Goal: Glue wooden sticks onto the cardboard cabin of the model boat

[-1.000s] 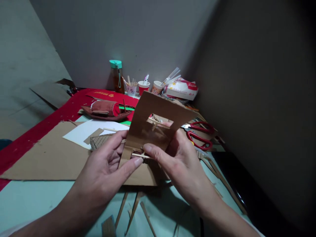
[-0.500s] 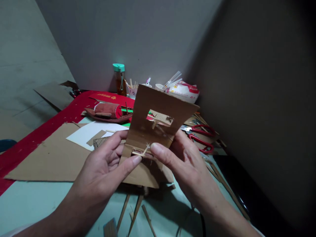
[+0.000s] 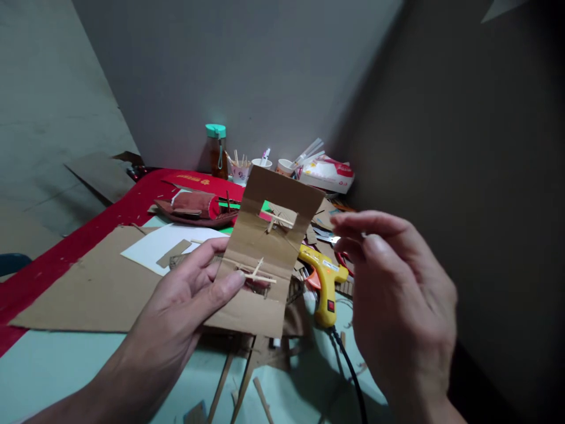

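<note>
Left hand pinches the cardboard wall panel with glued sticks, at table centre; right hand hovers empty at three o'clock, fingers loose, above the glue gun

pale green table, cardboard sheet, glue gun

Left hand grips the cardboard panel upright, thumb pressed by the thin wooden sticks at its lower slot — right hand hangs clear beside it, fingers loosely curled. Yellow glue gun lies on the table (cord trailing toward the viewer).
</note>
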Tool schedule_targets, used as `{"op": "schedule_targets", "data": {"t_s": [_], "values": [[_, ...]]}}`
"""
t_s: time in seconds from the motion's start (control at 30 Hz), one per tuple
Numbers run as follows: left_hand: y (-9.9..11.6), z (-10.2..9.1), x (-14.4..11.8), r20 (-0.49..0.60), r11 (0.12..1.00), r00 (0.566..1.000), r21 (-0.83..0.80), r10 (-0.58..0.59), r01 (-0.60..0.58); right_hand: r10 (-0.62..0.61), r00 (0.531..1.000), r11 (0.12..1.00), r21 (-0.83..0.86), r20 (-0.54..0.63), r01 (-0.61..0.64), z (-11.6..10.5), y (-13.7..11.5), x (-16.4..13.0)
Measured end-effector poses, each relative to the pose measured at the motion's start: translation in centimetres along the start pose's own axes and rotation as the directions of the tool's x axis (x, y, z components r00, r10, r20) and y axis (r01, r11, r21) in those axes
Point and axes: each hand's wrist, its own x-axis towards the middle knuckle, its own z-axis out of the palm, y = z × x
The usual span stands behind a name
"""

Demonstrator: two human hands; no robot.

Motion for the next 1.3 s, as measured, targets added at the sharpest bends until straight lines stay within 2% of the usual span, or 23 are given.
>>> {"op": "schedule_targets", "data": {"t_s": [0.03,0.1,0.17,0.23,0.3,0.53,0.57,0.63,0.73,0.8,0.9,1.03,1.1,1.17,1.3], "values": [[0.0,0.0,0.0,0.000,1.000,1.000,-0.010,0.005,-0.005,-0.024,0.999,0.999,-0.047,-0.023,0.023,0.0,-0.1,-0.2],[0.1,0.1,-0.1,-0.014,0.999,1.000,-0.030,0.011,-0.011,-0.078,0.997,0.987,-0.141,0.001,0.078,0.1,-0.3,-0.7],[0.2,0.1,-0.3,-0.036,0.999,0.999,-0.049,0.020,-0.022,-0.140,0.983,0.961,-0.223,0.116,0.163,0.3,-0.4,-1.1],[0.3,0.1,-0.4,-0.061,0.997,0.998,-0.068,0.028,-0.032,-0.228,0.938,0.918,-0.262,0.262,0.296,0.5,-0.3,-1.4],[0.4,0.2,-0.5,-0.079,0.995,0.996,-0.088,0.035,-0.042,-0.306,0.883,0.876,-0.258,0.356,0.407,0.6,-0.1,-1.3],[0.6,0.6,-0.5,-0.169,0.987,0.986,-0.158,0.014,-0.041,-0.454,0.746,0.738,-0.264,0.487,0.621,0.4,-0.3,-0.7],[0.6,0.6,-0.5,-0.169,0.986,0.985,-0.165,0.009,-0.037,-0.447,0.741,0.722,-0.286,0.502,0.629,0.3,-0.3,-0.8],[0.6,0.6,-0.7,-0.171,0.984,0.985,-0.177,-0.005,-0.025,-0.425,0.762,0.714,-0.338,0.488,0.614,0.3,-0.3,-1.2],[0.8,0.7,-1.0,-0.178,0.979,0.983,-0.202,-0.053,0.017,-0.468,0.800,0.736,-0.336,0.375,0.588,0.8,0.0,-1.7],[1.0,0.9,-1.1,-0.174,0.975,0.980,-0.215,-0.092,0.053,-0.511,0.791,0.743,-0.291,0.336,0.603,1.3,0.3,-1.9],[1.0,0.8,-1.1,-0.179,0.970,0.975,-0.226,-0.130,0.088,-0.528,0.780,0.739,-0.270,0.337,0.617,1.9,0.6,-2.0],[0.7,0.5,-1.1,-0.299,0.968,0.937,-0.221,-0.182,0.118,-0.495,0.802,0.745,-0.312,0.333,0.590,1.8,0.5,-2.2],[0.9,0.7,-1.2,-0.373,0.969,0.907,-0.215,-0.198,0.123,-0.468,0.784,0.729,-0.324,0.407,0.603,1.5,0.3,-2.2],[1.3,1.2,-1.3,-0.404,0.966,0.888,-0.220,-0.218,0.137,-0.451,0.742,0.700,-0.319,0.496,0.639,1.1,0.0,-2.1],[1.7,1.5,-1.4,-0.424,0.962,0.874,-0.230,-0.235,0.147,-0.476,0.701,0.687,-0.273,0.531,0.673,0.4,-0.6,-1.7]]}}
